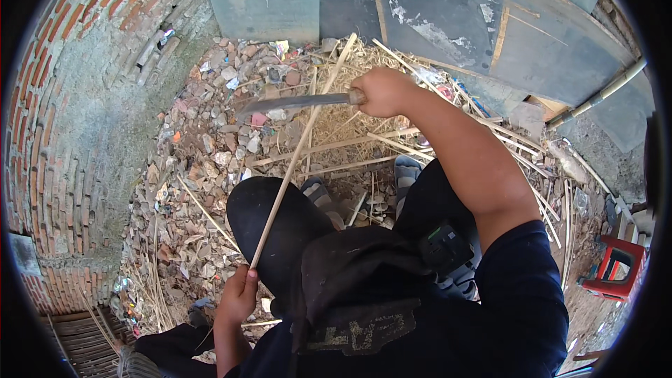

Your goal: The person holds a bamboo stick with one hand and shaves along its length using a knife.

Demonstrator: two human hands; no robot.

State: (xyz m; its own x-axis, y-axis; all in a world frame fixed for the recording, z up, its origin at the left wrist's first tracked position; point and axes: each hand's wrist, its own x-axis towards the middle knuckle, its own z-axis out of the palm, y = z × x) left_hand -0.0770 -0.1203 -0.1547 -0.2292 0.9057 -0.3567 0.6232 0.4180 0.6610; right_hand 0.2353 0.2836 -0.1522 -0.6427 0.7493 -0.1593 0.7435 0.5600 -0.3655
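Observation:
A long, pale bamboo strip [287, 178] slants up and away across my left knee. My left hand [239, 295] is closed around its near end, thumb along the strip. Farther out, my right hand [383, 92] grips the wooden handle of a machete [297, 102]. The dark blade points left and crosses the strip toward its far end; whether the edge is cutting into it I cannot tell. Pale shavings [343, 122] lie heaped below the blade. More bamboo strips [336, 145] rest on the ground by my sandalled feet.
Rubble [203, 168] with litter covers the ground. A worn brick wall [77, 119] stands left, and grey panels [434, 21] close the far side. A red plastic stool [616, 269] is at the right. At the lower left, another person's dark-clothed leg [171, 350] shows.

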